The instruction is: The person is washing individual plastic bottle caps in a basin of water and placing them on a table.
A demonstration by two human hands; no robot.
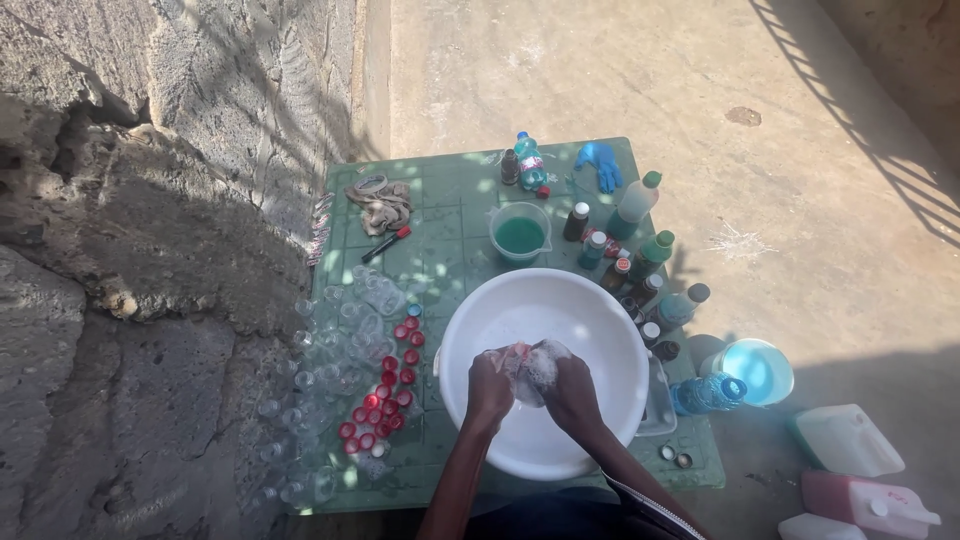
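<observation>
Plastic bag (528, 368) clenched between left hand (490, 388) and right hand (572, 388), over white basin (470, 330).

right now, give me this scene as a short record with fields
setting: green table outdoors beside a rough stone wall
left hand: gripping a clear plastic bag over the white basin
right hand: gripping the same bag from the other side
left of basin: clear small bottles and red caps
behind basin: jug of green liquid, blue glove
right of basin: assorted capped bottles
on ground: white jerrycan, blue tub
</observation>
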